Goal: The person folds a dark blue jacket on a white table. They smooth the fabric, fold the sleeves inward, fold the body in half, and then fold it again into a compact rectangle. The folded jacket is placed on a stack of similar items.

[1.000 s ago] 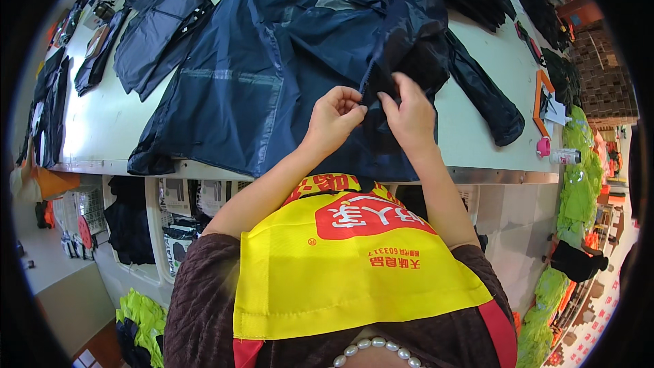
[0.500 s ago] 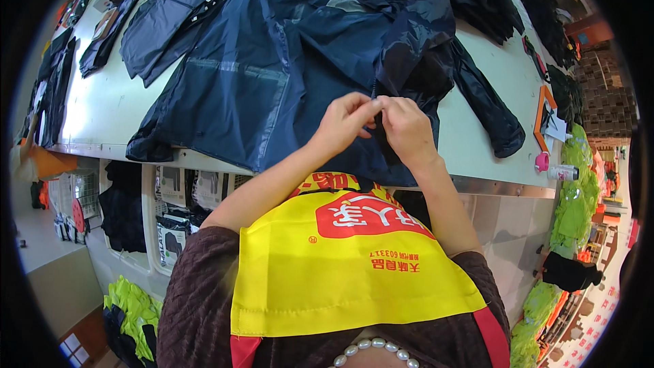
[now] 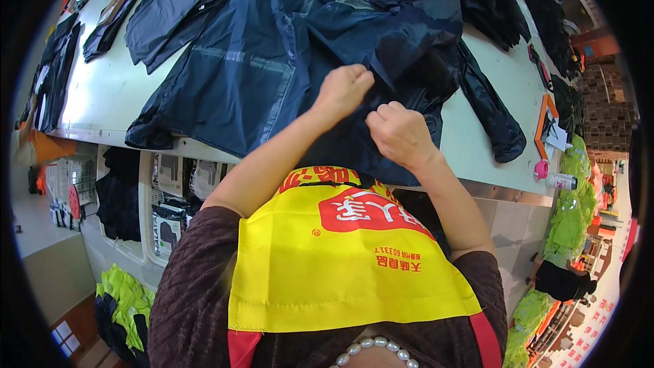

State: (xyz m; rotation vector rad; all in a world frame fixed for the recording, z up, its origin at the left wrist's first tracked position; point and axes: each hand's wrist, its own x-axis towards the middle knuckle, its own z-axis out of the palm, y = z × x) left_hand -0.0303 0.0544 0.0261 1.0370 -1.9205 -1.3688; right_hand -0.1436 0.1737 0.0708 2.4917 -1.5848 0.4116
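Note:
A dark navy rain jacket [image 3: 235, 88] with pale seam tape lies spread on the white table [image 3: 487, 140], its near hem at the front edge. My left hand [image 3: 346, 87] is closed at the jacket's front opening, a little farther up. Nearer to me, my right hand [image 3: 400, 131] is closed on the front opening lower down, with a gap between the two hands. Whatever small part the fingertips pinch, such as a zip, is hidden. One jacket sleeve [image 3: 492, 112] stretches out to the right.
Folded dark garments [image 3: 178, 10] lie at the far left, with more dark clothing [image 3: 477, 10] at the back right. An orange frame [image 3: 543, 123], a pink item [image 3: 541, 169] and a small bottle [image 3: 562, 181] sit by the right edge. Bagged goods [image 3: 168, 221] fill shelves below.
My hands have separated from where they met at the jacket's front. The left moved up and away, the right slightly down toward me. The view shifted slightly.

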